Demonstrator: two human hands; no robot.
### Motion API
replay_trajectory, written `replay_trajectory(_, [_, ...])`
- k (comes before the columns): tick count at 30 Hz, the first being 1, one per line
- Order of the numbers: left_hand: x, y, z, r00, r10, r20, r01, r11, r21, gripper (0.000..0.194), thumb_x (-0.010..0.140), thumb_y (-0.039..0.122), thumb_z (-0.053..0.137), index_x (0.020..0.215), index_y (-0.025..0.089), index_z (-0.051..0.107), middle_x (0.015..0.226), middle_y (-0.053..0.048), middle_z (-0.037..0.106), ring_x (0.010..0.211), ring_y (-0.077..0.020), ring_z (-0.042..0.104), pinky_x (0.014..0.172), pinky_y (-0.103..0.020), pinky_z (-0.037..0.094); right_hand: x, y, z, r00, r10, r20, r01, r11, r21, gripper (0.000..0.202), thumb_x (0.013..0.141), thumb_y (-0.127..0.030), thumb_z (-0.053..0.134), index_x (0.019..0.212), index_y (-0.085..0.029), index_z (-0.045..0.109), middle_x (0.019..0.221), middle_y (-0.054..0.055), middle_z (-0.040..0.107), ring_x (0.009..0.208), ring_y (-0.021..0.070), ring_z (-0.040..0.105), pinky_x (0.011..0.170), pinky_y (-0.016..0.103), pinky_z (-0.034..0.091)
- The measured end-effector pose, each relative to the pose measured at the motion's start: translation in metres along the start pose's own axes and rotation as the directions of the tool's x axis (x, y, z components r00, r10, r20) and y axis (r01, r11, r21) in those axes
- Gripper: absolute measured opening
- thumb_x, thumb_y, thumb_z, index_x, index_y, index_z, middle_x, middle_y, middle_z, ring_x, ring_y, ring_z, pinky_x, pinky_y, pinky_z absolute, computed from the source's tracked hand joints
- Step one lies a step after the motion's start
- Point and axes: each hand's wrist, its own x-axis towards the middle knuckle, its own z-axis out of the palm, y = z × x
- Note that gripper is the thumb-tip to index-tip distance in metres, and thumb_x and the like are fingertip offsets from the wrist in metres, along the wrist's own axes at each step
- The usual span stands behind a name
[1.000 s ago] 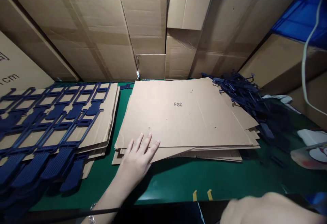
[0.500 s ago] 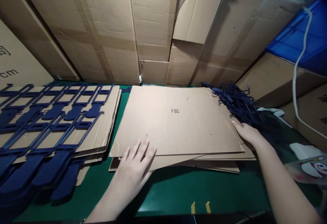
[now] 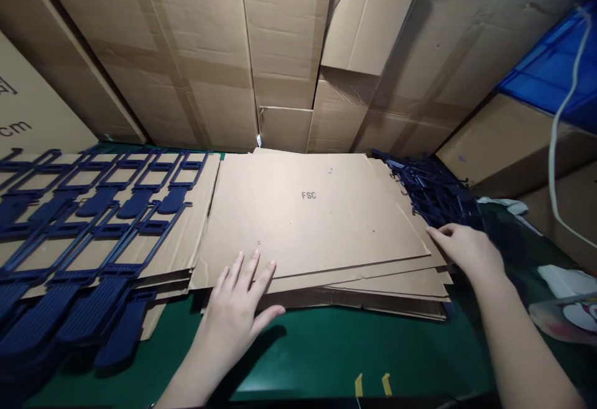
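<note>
A stack of flat brown cardboard sheets (image 3: 317, 222) lies in the middle of the green table (image 3: 326, 353); the top sheet is printed "FSC". My left hand (image 3: 236, 306) rests flat on the stack's near left corner, fingers spread. My right hand (image 3: 469, 250) touches the stack's right edge with fingers apart, next to a loose pile of dark blue plastic parts (image 3: 433, 188). Neither hand grips anything.
On the left, rows of dark blue plastic frames (image 3: 93, 222) lie on another cardboard stack (image 3: 191, 235). Large cardboard boxes (image 3: 280, 55) wall the back. A blue crate (image 3: 555, 67) and a white cable (image 3: 559, 123) are at the right, printed packets (image 3: 569, 312) below them.
The top sheet has slid left, up against the left-hand stack, fanning the sheets below. My right hand came in from the bottom right to the stack's right edge.
</note>
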Motion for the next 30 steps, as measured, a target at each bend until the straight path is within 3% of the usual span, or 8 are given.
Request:
replay_trajectory(2, [0.0,0.002,0.001,0.999,-0.03,0.012,0.03,0.999,-0.012,0.057,0.093,0.053,0.03,0.126,0.016,0.057,0.135,-0.016,0.044,0.119,-0.0372,0.045,0.085,-0.051,0.047,0.004,-0.007,-0.003,0.968,-0.086,-0.236,0.068,0.994,-0.082,0.043,0.082,-0.055,0.044,0.095,-0.018,0.06,0.102,0.015,0.057,0.093,0.0342,0.054,0.072,0.044,0.048])
replay_trajectory(4, [-0.001,0.005,0.003,0.998,-0.056,0.027,0.057,0.998,-0.023,0.051,0.094,0.049,0.034,0.127,0.017,0.056,0.136,-0.016,0.042,0.12,-0.0368,0.043,0.086,-0.052,0.046,0.019,-0.014,0.002,0.86,-0.306,-0.409,0.259,0.951,-0.166,0.039,0.081,-0.044,0.046,0.104,-0.014,0.058,0.104,0.017,0.054,0.096,0.034,0.052,0.076,0.045,0.047])
replay_trajectory(7, [-0.002,0.007,0.005,0.996,-0.083,0.035,0.084,0.996,-0.029,0.041,0.094,0.035,0.039,0.127,0.017,0.056,0.137,-0.015,0.042,0.121,-0.0365,0.042,0.087,-0.052,0.045,0.05,-0.022,0.014,0.631,-0.64,-0.438,0.613,0.758,-0.224,0.048,0.077,-0.027,0.041,0.121,-0.014,0.054,0.124,0.013,0.049,0.112,0.0315,0.047,0.094,0.047,0.041])
replay_trajectory(9, [-0.003,0.009,0.005,0.995,-0.094,0.04,0.095,0.995,-0.021,0.039,0.091,0.026,0.042,0.126,0.017,0.057,0.137,-0.015,0.042,0.121,-0.0366,0.042,0.087,-0.051,0.044,0.065,-0.028,0.019,0.549,-0.705,-0.449,0.723,0.67,-0.167,0.053,0.074,-0.024,0.041,0.124,-0.015,0.054,0.135,0.01,0.043,0.122,0.0309,0.04,0.101,0.05,0.035])
replay_trajectory(17, [-0.001,0.013,0.0,0.991,-0.12,0.059,0.121,0.993,-0.015,0.041,0.085,0.018,0.046,0.124,0.018,0.058,0.137,-0.014,0.043,0.121,-0.0361,0.043,0.087,-0.05,0.045,0.093,-0.046,0.018,0.694,-0.639,-0.331,0.632,0.761,-0.143,0.057,0.086,-0.052,0.031,0.126,-0.02,0.056,0.144,0.007,0.032,0.133,0.0327,0.025,0.101,0.066,0.019])
replay_trajectory(21, [-0.001,0.012,0.002,0.992,-0.11,0.06,0.111,0.994,-0.018,0.042,0.084,0.019,0.047,0.125,0.017,0.057,0.138,-0.014,0.041,0.122,-0.036,0.043,0.088,-0.049,0.044,0.115,-0.031,0.026,0.615,-0.681,-0.398,0.692,0.708,-0.143,0.054,0.085,-0.041,0.029,0.1,-0.005,0.067,0.122,0.016,0.053,0.118,0.025,0.047,0.105,0.037,0.034])
replay_trajectory(25, [0.0,0.009,0.004,0.994,-0.097,0.053,0.098,0.995,-0.015,0.041,0.085,0.024,0.047,0.125,0.017,0.056,0.137,-0.014,0.042,0.121,-0.0366,0.043,0.088,-0.05,0.044,0.122,-0.015,0.028,0.526,-0.716,-0.46,0.703,0.67,-0.24,0.054,0.088,-0.039,0.027,0.094,-0.005,0.068,0.115,0.015,0.058,0.111,0.0238,0.052,0.103,0.033,0.036])
replay_trajectory(30, [0.007,0.009,0.001,0.995,-0.096,0.031,0.097,0.995,-0.009,0.037,0.09,0.033,0.041,0.117,0.016,0.061,0.131,-0.015,0.048,0.116,-0.0378,0.047,0.081,-0.051,0.048,0.087,0.013,0.006,0.644,-0.688,-0.334,0.659,0.721,-0.214,0.054,0.082,-0.048,0.029,0.093,-0.012,0.068,0.13,0.012,0.048,0.126,0.0305,0.039,0.103,0.045,0.033])
